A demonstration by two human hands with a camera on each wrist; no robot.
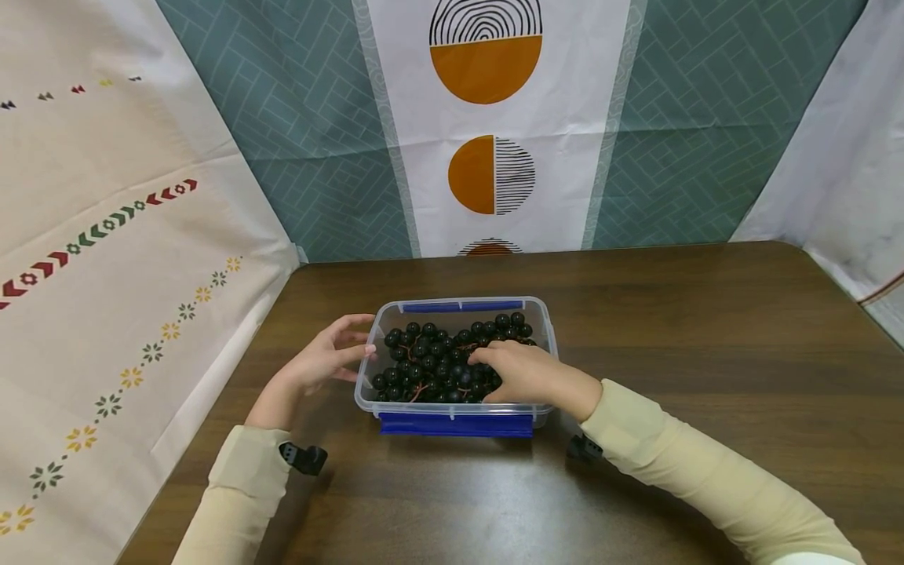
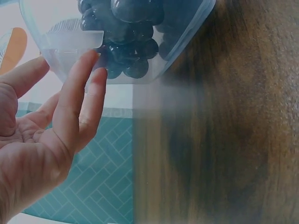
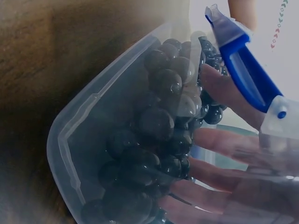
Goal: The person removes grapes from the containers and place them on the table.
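Inside clear box (image 1: 424, 407), dark grapes (image 1: 427, 362), right-hand fingers (image 1: 489, 353)

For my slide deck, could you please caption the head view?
Right hand among dark grapes in a clear container, left hand at its side.

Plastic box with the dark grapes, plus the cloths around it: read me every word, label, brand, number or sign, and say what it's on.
None can be read.
Clear box and its blue front clip: no lettering visible.
Left cloth and back cloth: printed patterns only.
Black device on the left wrist: any marking is too small to read.
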